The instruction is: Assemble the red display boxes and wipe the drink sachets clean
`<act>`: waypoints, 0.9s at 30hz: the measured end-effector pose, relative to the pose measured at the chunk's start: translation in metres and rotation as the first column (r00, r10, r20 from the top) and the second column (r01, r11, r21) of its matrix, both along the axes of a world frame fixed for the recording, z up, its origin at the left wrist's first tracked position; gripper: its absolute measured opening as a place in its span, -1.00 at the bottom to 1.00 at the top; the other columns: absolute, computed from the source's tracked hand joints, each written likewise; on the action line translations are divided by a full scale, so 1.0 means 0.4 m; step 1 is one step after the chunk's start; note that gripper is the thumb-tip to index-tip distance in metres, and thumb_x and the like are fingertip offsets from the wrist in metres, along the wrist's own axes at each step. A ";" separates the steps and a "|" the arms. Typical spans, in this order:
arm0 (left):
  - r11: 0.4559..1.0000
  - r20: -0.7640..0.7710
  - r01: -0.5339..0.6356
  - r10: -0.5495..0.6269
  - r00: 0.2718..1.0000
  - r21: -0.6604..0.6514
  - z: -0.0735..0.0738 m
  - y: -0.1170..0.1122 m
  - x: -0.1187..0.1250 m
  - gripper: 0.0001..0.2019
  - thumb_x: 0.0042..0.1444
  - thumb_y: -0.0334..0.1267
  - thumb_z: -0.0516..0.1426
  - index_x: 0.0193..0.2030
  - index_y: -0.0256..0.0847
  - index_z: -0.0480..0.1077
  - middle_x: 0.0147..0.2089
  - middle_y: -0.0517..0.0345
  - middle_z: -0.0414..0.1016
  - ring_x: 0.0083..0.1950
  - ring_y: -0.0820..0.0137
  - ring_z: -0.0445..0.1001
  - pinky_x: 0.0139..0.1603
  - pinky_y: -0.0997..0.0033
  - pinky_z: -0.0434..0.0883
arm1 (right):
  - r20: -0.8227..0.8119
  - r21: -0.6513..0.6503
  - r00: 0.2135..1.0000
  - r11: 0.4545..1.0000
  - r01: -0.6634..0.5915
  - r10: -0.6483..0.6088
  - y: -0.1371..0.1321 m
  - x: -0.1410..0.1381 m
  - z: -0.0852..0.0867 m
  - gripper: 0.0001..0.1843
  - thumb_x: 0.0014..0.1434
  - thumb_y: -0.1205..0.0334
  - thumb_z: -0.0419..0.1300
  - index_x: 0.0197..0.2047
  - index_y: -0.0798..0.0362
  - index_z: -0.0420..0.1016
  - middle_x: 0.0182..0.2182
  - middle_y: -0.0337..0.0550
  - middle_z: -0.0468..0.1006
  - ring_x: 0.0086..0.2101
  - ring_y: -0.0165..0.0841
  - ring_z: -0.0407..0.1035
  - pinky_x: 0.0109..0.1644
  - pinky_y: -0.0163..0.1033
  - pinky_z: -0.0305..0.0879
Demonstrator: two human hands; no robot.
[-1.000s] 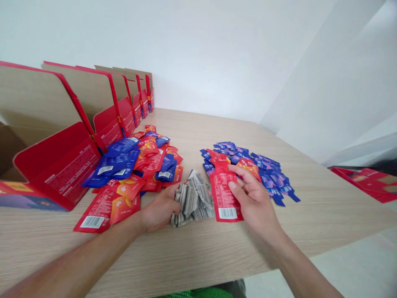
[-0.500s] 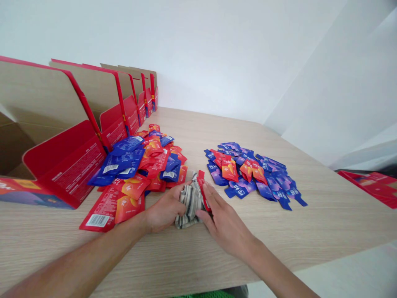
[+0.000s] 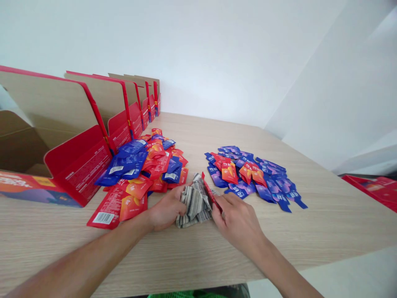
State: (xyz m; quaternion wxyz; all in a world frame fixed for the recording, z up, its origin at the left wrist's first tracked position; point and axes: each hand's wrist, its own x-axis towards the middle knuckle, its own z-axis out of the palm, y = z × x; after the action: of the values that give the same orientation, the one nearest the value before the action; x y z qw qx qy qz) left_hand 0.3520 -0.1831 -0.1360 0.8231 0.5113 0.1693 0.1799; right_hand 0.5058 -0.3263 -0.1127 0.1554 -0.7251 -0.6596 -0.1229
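Observation:
My left hand (image 3: pixel 166 209) is closed on a striped grey-and-white cloth (image 3: pixel 194 203) lying on the wooden table (image 3: pixel 198 248). My right hand (image 3: pixel 237 221) pinches a red sachet (image 3: pixel 211 192) held on edge against the right side of the cloth. A heap of red and blue sachets (image 3: pixel 145 169) lies to the left of the cloth. A second spread, mostly blue sachets (image 3: pixel 254 176), lies to the right beyond my right hand.
Several open red cardboard boxes (image 3: pixel 77 165) with raised brown lids stand in a row along the table's left side, back to the white wall. More flat red packaging (image 3: pixel 375 188) lies off the table's right edge. The table's near edge runs just below my forearms.
My right hand has brought the red sachet from flat in front of the blue pile down and left, turning it on edge against the cloth. The left hand has stayed on the cloth.

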 end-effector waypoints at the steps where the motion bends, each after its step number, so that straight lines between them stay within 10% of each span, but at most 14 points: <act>1: 1.000 0.006 -0.001 0.001 1.000 0.004 -0.002 0.001 0.000 -0.23 -0.51 -0.56 0.04 0.01 -0.26 0.48 -0.29 0.19 0.54 -0.32 0.40 0.42 -0.39 0.52 0.27 | 0.039 0.036 0.999 0.999 -0.032 0.031 -0.003 -0.002 -0.005 -0.72 0.36 0.31 0.03 -0.23 0.08 0.57 -0.38 -0.06 0.58 -0.30 -0.19 0.49 -0.26 -0.20 0.28; 5: 1.000 0.014 0.019 -0.019 1.000 -0.005 -0.005 0.003 0.000 -0.25 -0.51 -0.57 0.03 0.00 -0.24 0.49 -0.29 0.19 0.54 -0.32 0.39 0.43 -0.37 0.51 0.30 | -0.046 0.139 0.997 0.989 -0.054 0.061 -0.017 0.012 0.020 -0.63 0.39 0.31 -0.03 -0.41 0.06 0.48 -0.49 -0.15 0.51 -0.49 -0.35 0.38 -0.37 -0.24 0.16; 10: 0.999 0.030 0.036 -0.035 0.999 -0.024 0.001 0.001 0.001 -0.29 -0.50 -0.58 0.04 -0.05 -0.24 0.52 -0.31 0.19 0.54 -0.35 0.40 0.43 -0.39 0.51 0.29 | -0.487 0.311 0.872 0.922 0.231 -0.055 0.022 0.066 0.119 -0.59 0.34 0.10 0.07 -0.55 0.01 0.31 -0.65 -0.32 0.28 -0.60 -0.43 0.19 -0.49 -0.28 0.02; 14: 0.999 0.038 0.026 -0.025 0.999 -0.032 -0.003 0.001 0.002 -0.29 -0.49 -0.58 0.04 -0.05 -0.22 0.52 -0.30 0.20 0.56 -0.34 0.38 0.44 -0.37 0.50 0.30 | -0.914 0.247 0.379 0.940 0.236 0.145 0.155 0.050 0.142 -0.71 0.21 0.02 0.21 -0.45 0.02 0.41 -0.67 -0.39 0.25 -0.68 -0.50 0.04 -0.61 -0.35 -0.12; 18: 1.000 0.028 -0.022 0.022 0.999 0.008 -0.017 0.004 0.002 -0.28 -0.49 -0.58 0.04 -0.04 -0.23 0.52 -0.26 0.19 0.56 -0.28 0.35 0.45 -0.31 0.48 0.30 | -0.986 0.159 -0.035 0.985 0.069 0.161 0.330 -0.027 0.137 -0.68 0.14 0.18 0.30 -0.55 0.04 0.30 -0.72 -0.43 0.22 -0.72 -0.59 -0.04 -0.67 -0.42 -0.18; 27: 0.999 0.065 0.038 -0.039 0.997 0.019 -0.019 0.008 -0.001 -0.28 -0.49 -0.55 0.04 -0.04 -0.22 0.52 -0.21 0.16 0.58 -0.18 0.26 0.48 -0.18 0.39 0.33 | -0.999 0.031 0.019 0.995 -0.096 0.033 0.590 -0.173 0.118 -0.72 0.31 0.33 0.26 -0.29 -0.04 0.18 -0.69 -0.40 0.43 -0.70 -0.46 0.31 -0.60 -0.39 0.32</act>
State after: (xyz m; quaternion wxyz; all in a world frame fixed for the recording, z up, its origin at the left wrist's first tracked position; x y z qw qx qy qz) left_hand 0.3517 -0.1801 -0.1437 0.8269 0.5158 0.1308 0.1820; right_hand 0.4365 -0.0904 -0.0655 0.5611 -0.5769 -0.3975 0.4408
